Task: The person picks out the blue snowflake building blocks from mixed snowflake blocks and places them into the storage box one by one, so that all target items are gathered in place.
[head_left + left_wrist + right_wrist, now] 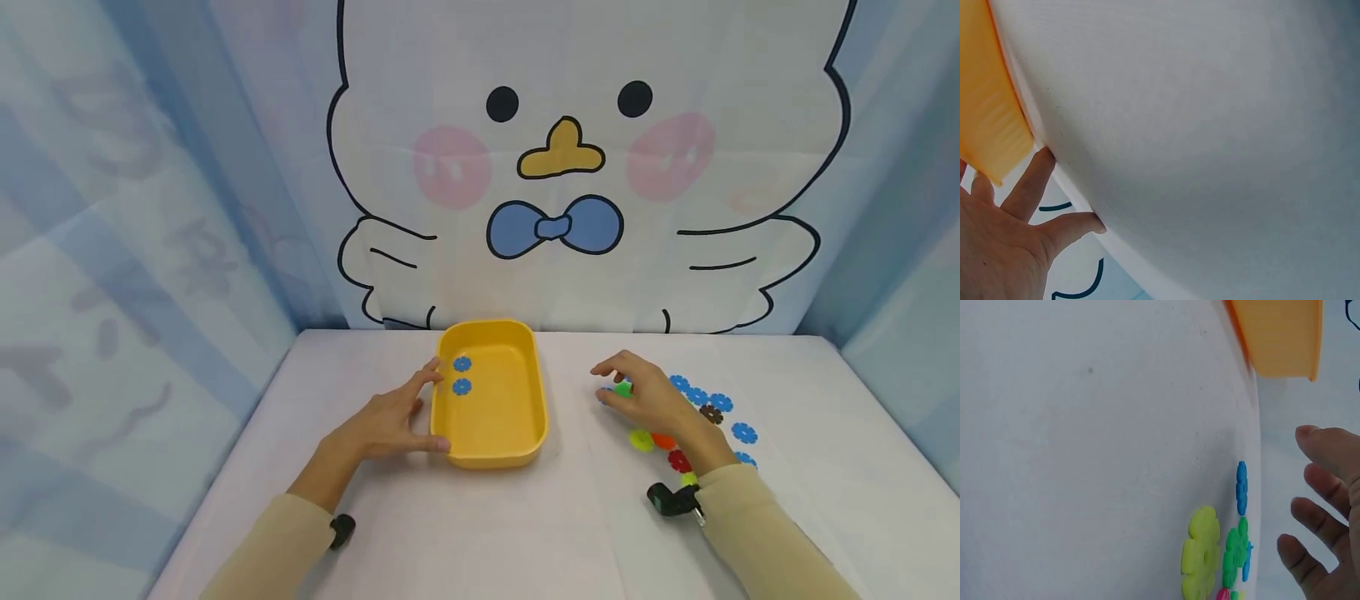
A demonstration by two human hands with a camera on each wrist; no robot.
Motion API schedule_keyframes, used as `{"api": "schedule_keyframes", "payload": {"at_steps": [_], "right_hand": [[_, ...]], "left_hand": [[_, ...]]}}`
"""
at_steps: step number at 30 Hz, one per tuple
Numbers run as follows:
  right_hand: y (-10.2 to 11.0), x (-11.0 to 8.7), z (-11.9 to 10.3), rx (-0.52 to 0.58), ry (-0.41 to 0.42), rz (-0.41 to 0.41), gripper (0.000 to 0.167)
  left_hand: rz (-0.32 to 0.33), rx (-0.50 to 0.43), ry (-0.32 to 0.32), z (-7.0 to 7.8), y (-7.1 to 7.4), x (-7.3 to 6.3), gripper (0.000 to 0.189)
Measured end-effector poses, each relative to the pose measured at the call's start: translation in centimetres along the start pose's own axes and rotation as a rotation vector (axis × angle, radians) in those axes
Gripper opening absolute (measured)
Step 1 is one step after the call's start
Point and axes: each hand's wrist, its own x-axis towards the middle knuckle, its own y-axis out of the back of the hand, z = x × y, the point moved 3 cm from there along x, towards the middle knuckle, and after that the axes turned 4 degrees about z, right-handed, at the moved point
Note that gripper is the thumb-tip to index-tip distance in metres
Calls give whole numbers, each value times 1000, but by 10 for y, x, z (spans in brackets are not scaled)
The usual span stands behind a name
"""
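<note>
A yellow plastic tray (498, 408) stands on the table with two blue flower-shaped discs (462, 387) inside, along its left side. My left hand (392, 423) rests against that side, fingers spread, its thumb near the front left corner. To the right of the tray my right hand (651, 398) hovers over loose flower-shaped plastic pieces, thumb and fingers apart with nothing between them. Below this hand are a green disc (622, 389) and a blue disc (1242, 487). The right wrist view also shows a yellow-green disc (1202, 553) near the hand.
Around my right wrist lie more loose discs: several blue ones (744, 432), a brown one (711, 414), an orange one (663, 442) and a red one (679, 461). The white table (480, 533) ends at a cartoon-printed curtain (570, 292) behind the tray.
</note>
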Motion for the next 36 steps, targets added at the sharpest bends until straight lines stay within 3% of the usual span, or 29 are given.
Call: {"api": "schedule_keyframes", "payload": {"at_steps": [7,15,19,26,32,36], "right_hand": [[0,-1,8,-31,-52,-54,38],[-6,-5,18,-75,-136,-113,43],[-9,-6,22,-87,-139,-113,43],[-8,-5,22,-101,-109,-112,34],[-10,-3,22,-91,-161,-123,29],[-10,-1,20,-75,-153,-116,25]], "left_hand": [[0,4,17,1,0,3,119],[-14,11,-4,1,1,4,117],[-10,5,-34,2,2,3,119],[-7,11,-31,1,2,2,118],[-5,7,-27,-2,0,3,117],[-1,5,-23,-2,0,4,116]]}}
